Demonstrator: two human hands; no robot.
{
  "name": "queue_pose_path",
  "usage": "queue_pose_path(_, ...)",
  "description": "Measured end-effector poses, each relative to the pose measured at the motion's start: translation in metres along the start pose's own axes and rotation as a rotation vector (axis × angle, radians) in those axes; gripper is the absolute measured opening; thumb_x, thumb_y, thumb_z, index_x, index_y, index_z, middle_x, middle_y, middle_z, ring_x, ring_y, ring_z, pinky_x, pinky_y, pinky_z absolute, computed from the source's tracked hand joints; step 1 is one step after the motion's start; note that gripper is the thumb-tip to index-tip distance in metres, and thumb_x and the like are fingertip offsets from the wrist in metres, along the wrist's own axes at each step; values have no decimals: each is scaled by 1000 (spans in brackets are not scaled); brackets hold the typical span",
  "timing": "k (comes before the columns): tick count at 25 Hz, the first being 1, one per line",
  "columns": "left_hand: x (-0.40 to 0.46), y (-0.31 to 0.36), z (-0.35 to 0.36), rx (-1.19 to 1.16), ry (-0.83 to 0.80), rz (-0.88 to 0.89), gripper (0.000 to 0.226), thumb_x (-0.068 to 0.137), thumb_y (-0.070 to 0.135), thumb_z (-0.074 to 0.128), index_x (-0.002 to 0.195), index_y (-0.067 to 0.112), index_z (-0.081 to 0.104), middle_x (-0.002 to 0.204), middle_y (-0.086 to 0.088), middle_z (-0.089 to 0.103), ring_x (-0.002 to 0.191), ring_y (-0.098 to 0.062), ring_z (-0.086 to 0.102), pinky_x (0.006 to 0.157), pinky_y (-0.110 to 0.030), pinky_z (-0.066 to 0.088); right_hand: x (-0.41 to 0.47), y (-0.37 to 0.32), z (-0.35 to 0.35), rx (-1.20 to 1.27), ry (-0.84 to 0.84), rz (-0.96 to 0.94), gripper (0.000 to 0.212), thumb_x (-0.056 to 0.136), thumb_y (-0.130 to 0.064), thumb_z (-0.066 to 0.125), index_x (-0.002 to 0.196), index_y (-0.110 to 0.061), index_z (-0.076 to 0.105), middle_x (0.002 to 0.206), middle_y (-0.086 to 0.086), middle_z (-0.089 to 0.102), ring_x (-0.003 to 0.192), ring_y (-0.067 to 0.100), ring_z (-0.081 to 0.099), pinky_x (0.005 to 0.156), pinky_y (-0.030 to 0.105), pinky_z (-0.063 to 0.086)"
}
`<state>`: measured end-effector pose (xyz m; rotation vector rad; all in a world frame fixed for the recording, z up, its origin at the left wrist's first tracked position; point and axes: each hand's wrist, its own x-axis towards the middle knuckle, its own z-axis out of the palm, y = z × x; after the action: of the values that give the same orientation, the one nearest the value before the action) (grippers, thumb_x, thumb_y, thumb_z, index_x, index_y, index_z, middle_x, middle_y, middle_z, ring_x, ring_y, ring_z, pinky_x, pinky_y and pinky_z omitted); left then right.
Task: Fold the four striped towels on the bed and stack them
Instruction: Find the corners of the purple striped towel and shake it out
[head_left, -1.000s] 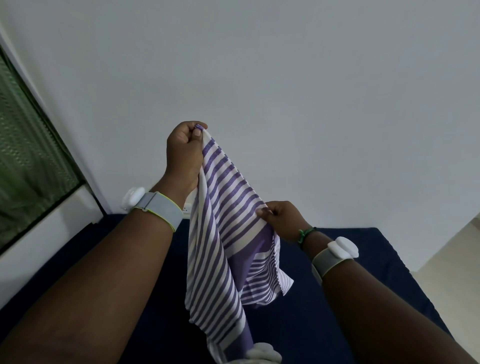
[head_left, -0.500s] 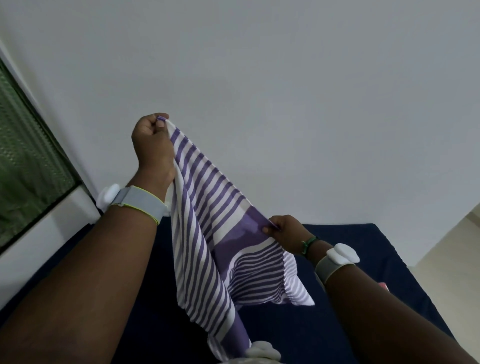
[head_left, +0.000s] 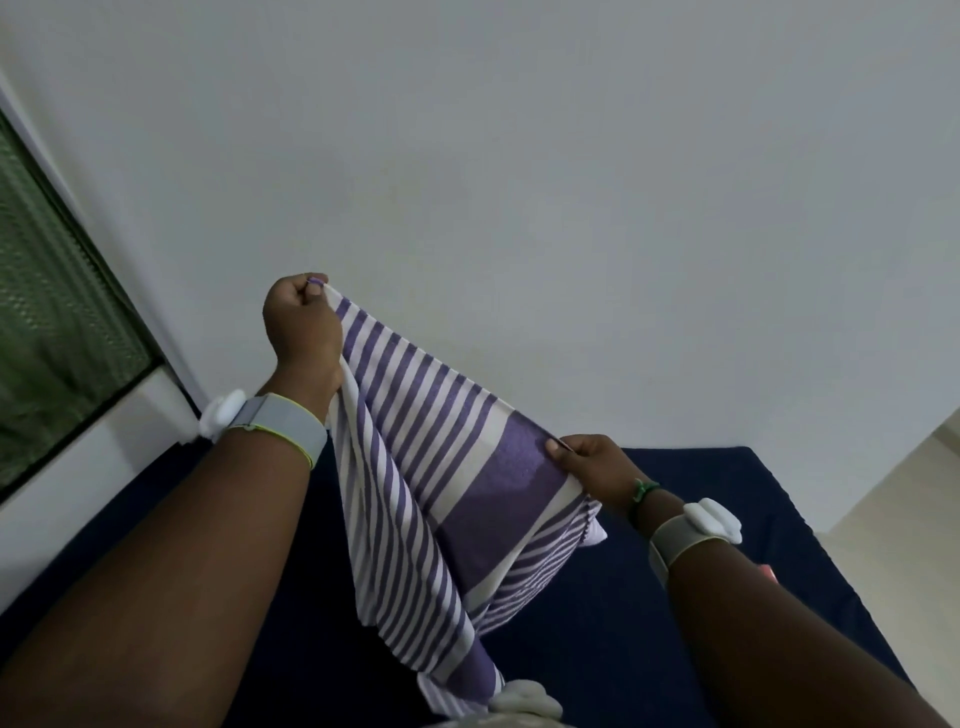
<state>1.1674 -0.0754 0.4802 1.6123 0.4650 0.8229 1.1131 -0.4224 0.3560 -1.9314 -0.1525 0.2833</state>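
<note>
A purple-and-white striped towel (head_left: 436, 499) hangs in the air above the dark blue bed (head_left: 779, 530). My left hand (head_left: 301, 327) is raised high and grips one top corner in a fist. My right hand (head_left: 592, 462) sits lower and to the right, pinching the top edge at the wide purple band. The edge between the hands is stretched taut on a slope. The rest of the towel drapes down toward me. No other towels show in this view.
A plain white wall (head_left: 571, 182) fills the background. A window with green mesh (head_left: 57, 322) and its white sill are at the left. The pale floor (head_left: 904, 483) shows beyond the bed's right edge. A small pink object (head_left: 768, 573) peeks out beside my right forearm.
My hands have moved apart, the right sliding along the top edge to the purple band. The towel has opened from a bunched drape into a wider, taut spread.
</note>
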Motion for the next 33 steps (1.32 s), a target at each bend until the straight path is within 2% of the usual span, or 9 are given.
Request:
queue_pose_path(6, -10, 1, 10, 91, -111, -9, 28, 103, 18, 44, 115, 13, 68, 113, -1, 67, 107, -20, 63, 97, -30, 51, 10, -3, 8, 61, 117, 24, 51, 99, -40, 62, 87, 9, 71, 76, 11, 67, 69, 18, 60, 67, 31, 51)
queue_pose_path(9, -39, 2, 19, 196, -284, 62, 18, 102, 20, 51, 108, 12, 66, 105, -4, 66, 94, -20, 61, 85, -23, 48, 17, -12, 24, -51, 135, 3, 53, 99, -39, 62, 75, 8, 65, 67, 9, 58, 63, 17, 52, 61, 30, 44)
queue_pose_path(12, -81, 1, 29, 170, -737, 65, 14, 97, 12, 65, 110, 6, 68, 92, -13, 65, 70, -17, 58, 59, -16, 49, 22, -30, 40, -187, 130, -139, 39, 100, -30, 62, 72, -2, 67, 67, 8, 61, 63, 15, 54, 66, 31, 46)
queue_pose_path(14, -97, -5, 33, 288, -1080, 95, 34, 92, 7, 68, 124, 21, 65, 82, -9, 64, 62, -13, 58, 53, -18, 49, 24, -43, 47, -262, 100, -237, 25, 99, -24, 63, 85, -7, 75, 81, 8, 72, 75, 19, 65, 75, 32, 50)
queue_pose_path(16, -104, -13, 37, 442, -1248, 149, 52, 88, 4, 64, 132, 32, 60, 72, -5, 64, 56, -9, 55, 55, -17, 45, 25, -50, 48, -292, 114, -300, 19, 98, -21, 64, 94, -9, 77, 89, 8, 74, 86, 21, 68, 80, 34, 50)
queue_pose_path(20, -110, -24, 41, 517, -1220, 89, 34, 87, 10, 59, 114, 26, 70, 99, -5, 74, 80, -16, 66, 75, -30, 54, 22, -52, 42, -343, 138, -346, 17, 98, -20, 64, 103, -14, 79, 95, 3, 72, 89, 17, 65, 81, 29, 48)
queue_pose_path(23, -109, -24, 42, 551, -1209, 93, 15, 89, 14, 61, 99, 21, 70, 87, -2, 72, 78, -20, 66, 73, -39, 55, 19, -51, 38, -357, 162, -360, 17, 98, -24, 64, 98, -15, 78, 89, -1, 71, 83, 15, 63, 73, 25, 46)
queue_pose_path(26, -105, -18, 44, 479, -1098, 88, 9, 90, 12, 62, 95, 14, 69, 71, -1, 68, 61, -14, 59, 65, -31, 48, 20, -46, 32, -414, 196, -337, 19, 100, -24, 60, 83, -19, 67, 74, -8, 62, 76, 17, 57, 69, 26, 36)
queue_pose_path(33, -90, -6, 41, 346, -891, 77, 11, 87, 10, 58, 88, 14, 68, 60, 3, 61, 50, -10, 51, 58, -26, 42, 18, -18, 15, -550, 115, -205, 32, 105, -27, 50, 79, -12, 59, 81, 7, 60, 79, 25, 57, 72, 34, 39)
